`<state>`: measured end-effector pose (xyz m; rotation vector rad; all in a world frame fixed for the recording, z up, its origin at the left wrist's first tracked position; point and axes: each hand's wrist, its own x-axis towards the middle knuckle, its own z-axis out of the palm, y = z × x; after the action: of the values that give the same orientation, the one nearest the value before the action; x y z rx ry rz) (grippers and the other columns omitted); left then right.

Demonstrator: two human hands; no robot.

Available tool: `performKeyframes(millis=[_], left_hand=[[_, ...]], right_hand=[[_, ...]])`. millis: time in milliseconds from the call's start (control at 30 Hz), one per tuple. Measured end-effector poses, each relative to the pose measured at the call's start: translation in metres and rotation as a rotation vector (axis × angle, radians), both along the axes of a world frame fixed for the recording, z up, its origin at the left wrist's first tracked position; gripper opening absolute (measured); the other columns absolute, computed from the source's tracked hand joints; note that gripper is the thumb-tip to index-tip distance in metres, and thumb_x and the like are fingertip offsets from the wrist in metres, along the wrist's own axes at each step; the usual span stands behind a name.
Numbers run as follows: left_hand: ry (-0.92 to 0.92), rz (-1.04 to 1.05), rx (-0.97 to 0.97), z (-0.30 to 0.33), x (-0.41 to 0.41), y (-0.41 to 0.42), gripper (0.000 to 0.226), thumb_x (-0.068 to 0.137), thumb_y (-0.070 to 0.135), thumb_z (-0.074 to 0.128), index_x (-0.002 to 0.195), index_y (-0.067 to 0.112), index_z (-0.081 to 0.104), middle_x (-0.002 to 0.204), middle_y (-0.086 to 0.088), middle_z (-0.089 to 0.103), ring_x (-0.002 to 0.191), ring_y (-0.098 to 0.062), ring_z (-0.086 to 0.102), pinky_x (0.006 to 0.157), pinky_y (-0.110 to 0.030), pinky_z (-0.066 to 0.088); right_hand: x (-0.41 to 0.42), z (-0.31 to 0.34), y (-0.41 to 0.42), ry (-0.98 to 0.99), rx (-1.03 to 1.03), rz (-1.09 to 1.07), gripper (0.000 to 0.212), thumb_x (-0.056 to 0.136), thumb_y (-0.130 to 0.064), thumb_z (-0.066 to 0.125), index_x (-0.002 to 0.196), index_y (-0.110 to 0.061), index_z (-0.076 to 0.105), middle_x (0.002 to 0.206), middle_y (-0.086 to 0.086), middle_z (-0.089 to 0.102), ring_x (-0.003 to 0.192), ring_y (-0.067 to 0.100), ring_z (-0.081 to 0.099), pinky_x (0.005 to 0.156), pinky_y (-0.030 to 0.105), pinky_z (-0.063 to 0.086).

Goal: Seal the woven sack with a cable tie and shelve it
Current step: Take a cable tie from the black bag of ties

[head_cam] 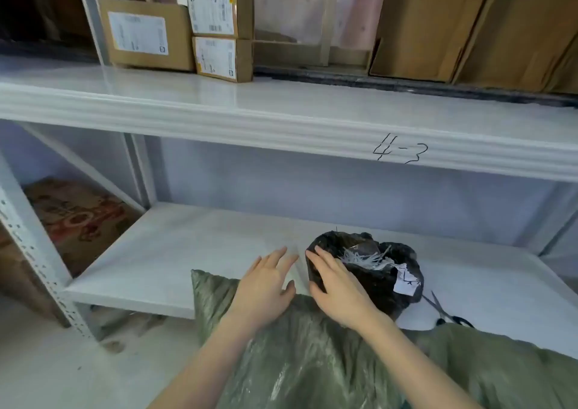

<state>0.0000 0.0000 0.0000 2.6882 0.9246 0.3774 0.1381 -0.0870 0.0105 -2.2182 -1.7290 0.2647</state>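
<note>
From the head camera, the person stands at a white metal rack, looking down on its lower shelf (175, 252). A green woven sack (312, 355) leans against the front edge of that shelf, with its upper part under both forearms and one corner poking up at the left. No tie shows anywhere on the sack, and its mouth cannot be made out, so the sealing looks not yet begun.

The left hand (266, 286) hovers flat over the sack's top edge, fingers spread and holding nothing. The right hand (337, 286) reaches to a black plastic bag (384, 286) standing on the shelf, fingers loosely apart and laid on the near rim of the bag; whether they pinch the plastic cannot be told. Inside the open bag lies a tangle of white cable ties (366, 257), and a white paper slip (406, 280) is stuck to its side. Scissors (444, 310) lie on the shelf just beside the bag, partly hidden by the sack.

Judged from this, the task is at its first step: fetching a tie. Still to do are gathering the sack's mouth, cinching the tie, perhaps trimming the tail, and lifting the sack onto a shelf. The upper shelf (281, 108), marked "4-3" on its front, carries cardboard boxes (187, 33) at the back left.
</note>
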Motion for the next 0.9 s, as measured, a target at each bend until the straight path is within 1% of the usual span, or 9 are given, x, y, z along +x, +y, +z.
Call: performKeyframes(millis=[100,200,333,433,533,633,700,767,900], left_hand=[[0.021,0.039,-0.024,-0.024,0.022,0.017,0.051,0.093,0.027,0.041,0.143,0.026,0.03,0.15,0.002,0.037,0.132,-0.019,0.042,0.112,-0.033,0.024],[0.143,0.003,-0.114,-0.054,0.037,0.031,0.053,0.093,0.027,0.039,0.144,0.026,0.029,0.139,-0.002,0.051,0.126,-0.022,0.047,0.113,-0.039,0.026],[0.254,0.005,-0.251,-0.092,0.044,0.042,0.052,0.097,0.033,0.031,0.147,0.034,0.019,0.128,-0.009,0.059,0.115,-0.03,0.054,0.093,-0.041,0.045],[0.237,0.048,-0.241,-0.111,0.044,0.041,0.046,0.098,0.034,0.03,0.144,0.034,0.027,0.12,-0.012,0.063,0.11,-0.034,0.057,0.088,-0.041,0.047],[0.255,0.086,-0.23,-0.124,0.048,0.038,0.038,0.097,0.031,0.034,0.132,0.029,0.047,0.12,-0.012,0.064,0.109,-0.034,0.058,0.086,-0.038,0.046],[0.297,0.109,-0.215,-0.135,0.054,0.036,0.035,0.093,0.028,0.04,0.126,0.029,0.053,0.121,-0.006,0.064,0.111,-0.029,0.058,0.086,-0.035,0.046],[0.299,0.098,-0.172,-0.142,0.057,0.037,0.036,0.09,0.026,0.042,0.124,0.029,0.055,0.121,-0.003,0.063,0.112,-0.025,0.056,0.087,-0.034,0.044],[0.276,0.049,-0.117,-0.149,0.06,0.038,0.036,0.091,0.022,0.041,0.123,0.027,0.056,0.121,-0.002,0.055,0.114,-0.024,0.05,0.088,-0.035,0.042],[0.27,0.013,-0.036,-0.155,0.063,0.036,0.04,0.093,0.022,0.037,0.131,0.027,0.049,0.121,-0.005,0.047,0.114,-0.026,0.043,0.086,-0.037,0.039]], right_hand=[[0.019,-0.029,0.021,0.001,-0.037,-0.017,0.055,0.096,-0.027,0.039,0.147,-0.02,0.021,0.158,-0.001,0.016,0.143,0.019,0.021,0.11,0.036,0.03],[0.034,-0.063,0.032,0.049,-0.152,-0.018,0.05,0.098,-0.023,0.035,0.146,-0.019,0.025,0.157,0.001,0.02,0.142,0.02,0.021,0.112,0.036,0.027],[0.049,-0.105,0.033,0.102,-0.23,-0.012,0.049,0.098,-0.017,0.032,0.146,-0.019,0.026,0.157,-0.001,0.022,0.141,0.02,0.027,0.112,0.036,0.029],[0.052,-0.128,0.027,0.142,-0.25,-0.035,0.045,0.098,-0.02,0.032,0.143,-0.02,0.032,0.154,-0.001,0.03,0.134,0.024,0.039,0.106,0.037,0.038],[0.053,-0.143,0.026,0.149,-0.249,-0.068,0.043,0.098,-0.026,0.031,0.14,-0.024,0.037,0.145,0.004,0.045,0.126,0.031,0.048,0.1,0.044,0.043],[0.052,-0.15,0.03,0.122,-0.244,-0.068,0.041,0.096,-0.027,0.032,0.137,-0.025,0.04,0.136,0.008,0.054,0.119,0.034,0.053,0.095,0.046,0.046],[0.05,-0.152,0.033,0.095,-0.262,-0.047,0.038,0.096,-0.025,0.034,0.133,-0.021,0.045,0.131,0.006,0.052,0.116,0.034,0.054,0.092,0.046,0.047],[0.049,-0.156,0.035,0.061,-0.27,-0.022,0.033,0.096,-0.022,0.035,0.122,-0.016,0.052,0.123,0.007,0.048,0.11,0.032,0.054,0.087,0.045,0.048],[0.049,-0.159,0.035,0.0,-0.266,0.052,0.033,0.095,-0.017,0.035,0.121,-0.014,0.054,0.124,0.004,0.042,0.112,0.027,0.042,0.087,0.041,0.044]])
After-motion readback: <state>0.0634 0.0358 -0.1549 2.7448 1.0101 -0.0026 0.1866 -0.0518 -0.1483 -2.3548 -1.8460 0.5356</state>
